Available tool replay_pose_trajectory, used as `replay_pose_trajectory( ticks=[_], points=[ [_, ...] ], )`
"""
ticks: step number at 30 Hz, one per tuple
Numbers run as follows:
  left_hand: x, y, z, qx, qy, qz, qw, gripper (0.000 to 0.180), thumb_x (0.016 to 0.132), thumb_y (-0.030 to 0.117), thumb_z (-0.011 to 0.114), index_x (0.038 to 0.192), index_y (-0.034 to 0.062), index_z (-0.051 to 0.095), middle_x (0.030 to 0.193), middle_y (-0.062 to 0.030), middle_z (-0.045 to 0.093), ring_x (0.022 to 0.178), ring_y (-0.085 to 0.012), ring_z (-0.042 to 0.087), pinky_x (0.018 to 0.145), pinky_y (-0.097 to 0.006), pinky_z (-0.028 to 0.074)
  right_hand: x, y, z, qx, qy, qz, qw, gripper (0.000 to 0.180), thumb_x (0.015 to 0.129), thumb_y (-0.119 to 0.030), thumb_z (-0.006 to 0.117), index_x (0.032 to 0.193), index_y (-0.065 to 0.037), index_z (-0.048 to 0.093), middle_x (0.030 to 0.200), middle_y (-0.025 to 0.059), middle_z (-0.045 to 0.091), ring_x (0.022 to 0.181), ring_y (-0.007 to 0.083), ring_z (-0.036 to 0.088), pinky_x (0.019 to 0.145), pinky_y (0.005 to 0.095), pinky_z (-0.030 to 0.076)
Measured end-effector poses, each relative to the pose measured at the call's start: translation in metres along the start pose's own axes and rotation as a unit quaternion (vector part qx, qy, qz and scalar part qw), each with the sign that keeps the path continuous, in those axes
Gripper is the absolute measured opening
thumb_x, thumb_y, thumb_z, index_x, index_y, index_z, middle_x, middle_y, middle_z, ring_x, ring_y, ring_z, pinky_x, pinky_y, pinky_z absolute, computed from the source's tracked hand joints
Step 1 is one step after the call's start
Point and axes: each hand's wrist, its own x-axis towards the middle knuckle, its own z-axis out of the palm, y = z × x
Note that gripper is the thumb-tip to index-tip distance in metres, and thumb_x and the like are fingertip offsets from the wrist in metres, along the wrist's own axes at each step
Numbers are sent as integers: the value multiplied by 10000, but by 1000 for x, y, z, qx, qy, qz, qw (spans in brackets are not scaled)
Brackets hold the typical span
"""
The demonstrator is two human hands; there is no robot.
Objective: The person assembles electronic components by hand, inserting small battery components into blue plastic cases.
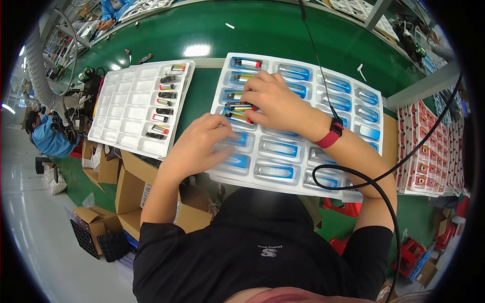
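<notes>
A green table (pixel 262 30) fills the upper half of the frame, and on it two white moulded trays are laid side by side. The larger tray (pixel 353 76), in the centre and right, is lined with blue-wrapped slim cells in rows; the smaller tray (pixel 121 106), at the upper left, is mostly bare pockets with one column of small cylindrical cells (pixel 164 96) along its right side. The right hand (pixel 275 103) is curled over the left column of the larger tray, its fingertips pressed together on a dark cell with a red end (pixel 241 106); whether that cell is actually lifted or only touched cannot be told, as the fingers cover it. The left hand (pixel 199 144) is laid flat, fingers loosely spread, on the tray's lower left corner. The step is judged to be done best if the tray is kept pinned by that flat hand, and each cell is gripped by its sides and lowered level into its pocket, so that neighbouring cells are not disturbed.
</notes>
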Motion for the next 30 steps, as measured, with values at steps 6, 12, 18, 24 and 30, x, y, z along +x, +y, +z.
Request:
replay_pose_trajectory(
  ticks=[6,12,18,24,30],
  points=[
    [4,-3,-3,41,-7,55,998,156,818,3,723,967,32,686,1050,-96,642,997,-275,618,851,-359,499,2,1,7,19,24,14,999,168,859,-154,700,993,-55,722,1031,79,625,1086,279,544,905,430,417],
    [3,-36,2,-563,166,-46,808,378,900,-37,652,1254,56,557,1220,-48,609,1014,-140,588,866,-306,486,1,1,-12,148,106,46,982,191,908,-127,649,1073,-41,690,967,123,655,948,325,618,841,435,488],
    [22,-44,1,-629,133,-35,765,562,896,-27,620,1429,46,458,1273,-85,590,1020,-150,595,882,-350,504,-8,-19,-62,504,98,215,831,193,989,-76,636,1162,3,668,957,37,673,851,87,646,787,250,541],
    [46,-19,5,-584,165,-32,794,398,905,-96,517,1277,46,510,1312,-116,593,1026,-167,619,890,-322,514,-12,-26,-65,574,115,207,784,240,944,-41,687,1168,40,662,979,57,701,882,111,679,781,261,559],
    [55,-9,9,-524,172,-23,834,358,925,-117,484,1254,22,508,1328,-126,590,1102,-170,639,936,-308,534,-8,-26,-65,579,174,218,766,191,940,-40,709,1111,38,676,999,74,712,889,115,686,783,248,566]
  ],
)
